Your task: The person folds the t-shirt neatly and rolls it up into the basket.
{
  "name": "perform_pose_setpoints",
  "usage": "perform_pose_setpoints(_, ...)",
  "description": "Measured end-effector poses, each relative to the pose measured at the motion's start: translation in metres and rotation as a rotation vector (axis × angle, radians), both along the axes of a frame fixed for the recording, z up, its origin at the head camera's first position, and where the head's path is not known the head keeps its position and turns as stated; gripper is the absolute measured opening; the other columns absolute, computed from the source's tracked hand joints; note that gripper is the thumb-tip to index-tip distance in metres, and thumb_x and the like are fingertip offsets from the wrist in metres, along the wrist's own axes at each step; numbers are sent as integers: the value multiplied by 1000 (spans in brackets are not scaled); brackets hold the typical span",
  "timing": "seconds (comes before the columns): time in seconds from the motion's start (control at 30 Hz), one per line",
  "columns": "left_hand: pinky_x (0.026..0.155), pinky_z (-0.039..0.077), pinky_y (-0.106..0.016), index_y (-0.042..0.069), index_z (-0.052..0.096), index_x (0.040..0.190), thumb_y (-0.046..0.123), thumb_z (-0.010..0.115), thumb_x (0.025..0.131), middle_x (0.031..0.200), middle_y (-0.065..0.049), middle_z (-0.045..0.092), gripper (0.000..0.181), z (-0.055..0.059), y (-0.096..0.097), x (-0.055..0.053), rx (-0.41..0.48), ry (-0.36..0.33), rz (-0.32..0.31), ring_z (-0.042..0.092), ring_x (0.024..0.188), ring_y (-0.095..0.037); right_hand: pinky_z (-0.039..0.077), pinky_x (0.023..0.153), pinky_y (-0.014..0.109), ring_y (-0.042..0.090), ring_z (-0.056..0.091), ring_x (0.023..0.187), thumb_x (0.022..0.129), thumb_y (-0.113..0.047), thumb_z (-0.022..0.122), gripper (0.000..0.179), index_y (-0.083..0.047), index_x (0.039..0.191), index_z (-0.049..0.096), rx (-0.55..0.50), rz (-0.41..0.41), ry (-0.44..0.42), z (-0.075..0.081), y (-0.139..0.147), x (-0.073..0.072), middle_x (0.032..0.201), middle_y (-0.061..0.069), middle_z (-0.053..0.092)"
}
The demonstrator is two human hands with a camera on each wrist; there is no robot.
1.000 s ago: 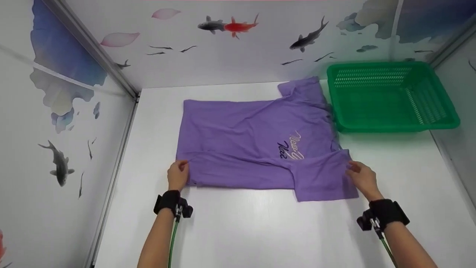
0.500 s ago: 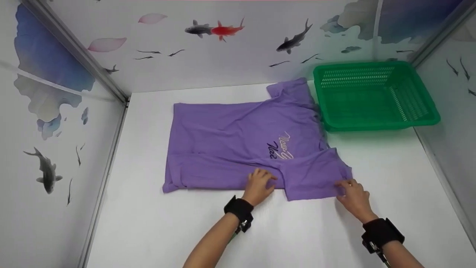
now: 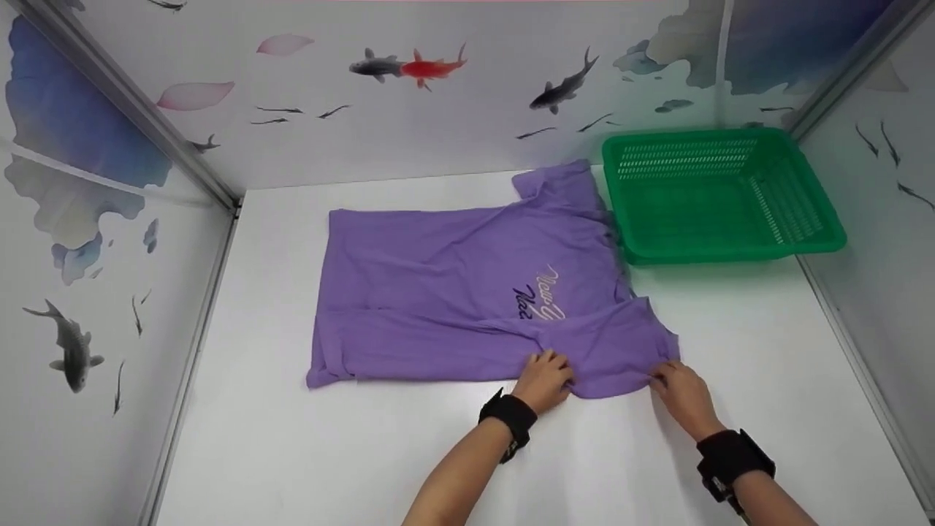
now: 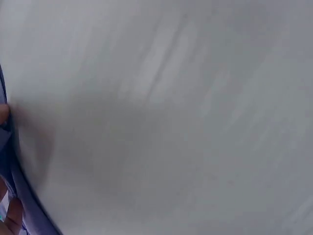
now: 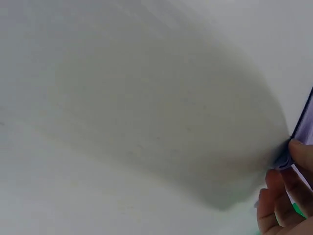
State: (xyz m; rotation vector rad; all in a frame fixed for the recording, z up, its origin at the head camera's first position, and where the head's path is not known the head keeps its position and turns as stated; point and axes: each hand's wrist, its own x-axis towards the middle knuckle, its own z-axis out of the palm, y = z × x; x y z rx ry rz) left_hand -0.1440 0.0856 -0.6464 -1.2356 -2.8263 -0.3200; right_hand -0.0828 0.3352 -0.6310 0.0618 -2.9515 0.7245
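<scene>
A purple T-shirt (image 3: 424,270) lies sideways on the white table, its near side folded inward so that part of the chest lettering is covered. The near sleeve sticks out toward the person. My left hand (image 3: 544,381) pinches that sleeve's edge on its left side, close to the shirt body. At the sleeve's right corner my right hand (image 3: 681,394) pinches the fabric between thumb and fingers. In the right wrist view a small fold of purple cloth shows between the thumb (image 5: 302,154) and fingers. The left wrist view catches only fingertips and cloth at its left border.
A green plastic basket (image 3: 723,256) stands at the back right, right against the shirt's collar side. White panels printed with fish enclose the table at the back, left and right. Black straps with small cameras sit on both wrists.
My left hand has left the hem corner and moved right to the sleeve. My right hand has slid down along the sleeve to its near corner. The sleeve edge now bunches between them.
</scene>
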Motion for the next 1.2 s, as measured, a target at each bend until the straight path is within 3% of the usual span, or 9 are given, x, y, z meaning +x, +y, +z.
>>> perform_pose_setpoints(0.27,73,38,-23,19,76,93,23,72,86,92,5,66,8,19,-4,-18,212,41,36,54,87,-14,47,61,53,40,57,72,87,3,65,4,7,88,63,-30,-73,-1,51,-5,-27,91,27,51)
perform_pose_setpoints(0.43,70,46,-24,14,75,94,18,72,88,93,-1,62,8,39,-4,-48,328,54,182,57,80,-16,45,56,54,39,55,67,93,-4,60,10,4,98,60,-20,-125,-42,82,-16,-64,86,29,52)
perform_pose_setpoints(0.6,73,52,-26,4,75,97,7,70,88,98,-9,60,10,56,1,-83,535,-142,398,64,83,-21,46,64,45,41,59,76,98,-7,53,19,9,109,56,-226,-184,-110,91,-26,-115,87,29,63)
perform_pose_setpoints(0.67,84,51,-30,-1,72,105,3,69,88,110,-17,60,18,60,2,-96,638,-258,427,64,97,-27,48,78,44,44,59,98,101,-8,48,30,10,125,50,-399,-183,-184,90,-29,-129,111,33,60)
perform_pose_setpoints(0.77,100,45,-39,-6,63,123,-1,64,90,132,-28,50,33,60,-4,-107,735,-435,410,53,120,-37,43,98,46,46,42,129,103,-8,43,51,7,148,25,-566,-152,-315,84,-28,-137,142,36,37)
perform_pose_setpoints(0.87,104,41,-45,-7,59,128,-3,61,91,140,-30,43,37,55,-27,-104,742,-495,412,47,126,-41,33,107,55,51,30,135,101,-3,42,58,9,151,15,-551,-80,-367,75,-27,-131,147,38,27)
perform_pose_setpoints(0.97,100,43,-45,-5,65,120,-4,61,88,130,-24,53,32,47,-62,-91,695,-415,487,53,120,-38,36,103,57,54,40,126,97,1,46,50,16,142,31,-411,-77,-326,62,-20,-117,137,41,39)
perform_pose_setpoints(1.1,93,43,-50,3,70,110,0,68,84,114,-17,61,27,37,-129,-67,581,-234,721,56,110,-36,41,93,62,59,47,113,93,-4,46,46,21,131,42,-226,-208,-310,47,-5,-92,122,45,47)
perform_pose_setpoints(1.2,88,39,-53,6,69,108,5,72,82,112,-16,60,26,30,-187,-47,495,-143,938,52,108,-37,41,91,63,61,45,111,92,-11,43,51,24,130,41,-178,-313,-380,37,6,-75,121,48,44)
